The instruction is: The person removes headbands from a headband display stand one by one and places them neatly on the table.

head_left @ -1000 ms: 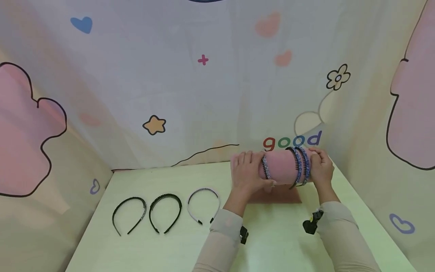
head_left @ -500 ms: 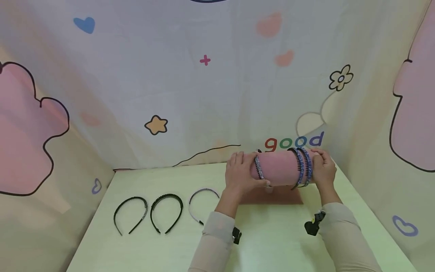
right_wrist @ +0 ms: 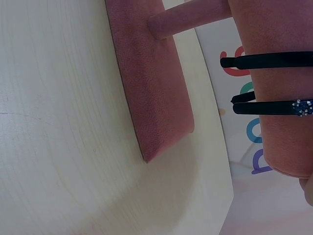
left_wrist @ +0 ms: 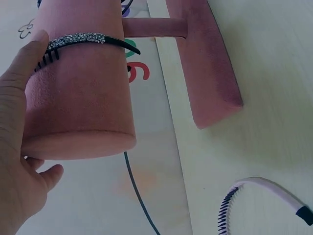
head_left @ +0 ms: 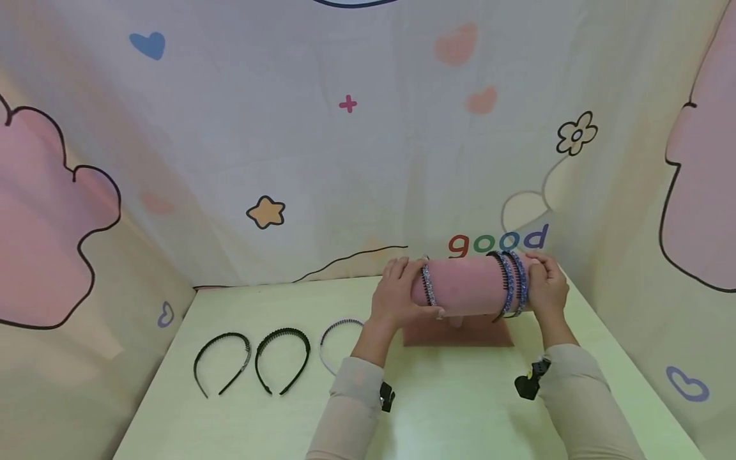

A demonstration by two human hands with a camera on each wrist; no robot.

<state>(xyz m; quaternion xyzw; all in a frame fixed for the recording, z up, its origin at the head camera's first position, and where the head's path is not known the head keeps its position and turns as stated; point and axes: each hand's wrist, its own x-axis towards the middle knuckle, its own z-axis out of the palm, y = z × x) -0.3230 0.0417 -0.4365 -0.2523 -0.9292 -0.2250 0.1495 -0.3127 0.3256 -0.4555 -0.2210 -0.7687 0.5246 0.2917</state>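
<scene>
A pink padded roll (head_left: 468,285) lies level on a pink stand base (head_left: 458,332). My left hand (head_left: 397,297) is at the roll's left end, thumb at the front and fingers reaching over the top. It holds a black headband with silver rhinestones (left_wrist: 78,39); the thumb touches its side, and the index finger's contact is hidden. The right hand (head_left: 549,287) grips the roll's right end, beside two blue-jewelled headbands (head_left: 514,284) on the roll. In the right wrist view only a bit of a right finger (right_wrist: 309,191) shows.
A black headband with a silver patch (head_left: 224,335), a plain black headband (head_left: 283,330) and a white headband (head_left: 339,324), partly behind the left arm, lie on the pale table (head_left: 241,428). A printed curtain (head_left: 322,160) stands behind.
My left hand has moved left along the roll, and the silver-rhinestone headband has slid with it toward the left end. The right hand has stayed at the right end.
</scene>
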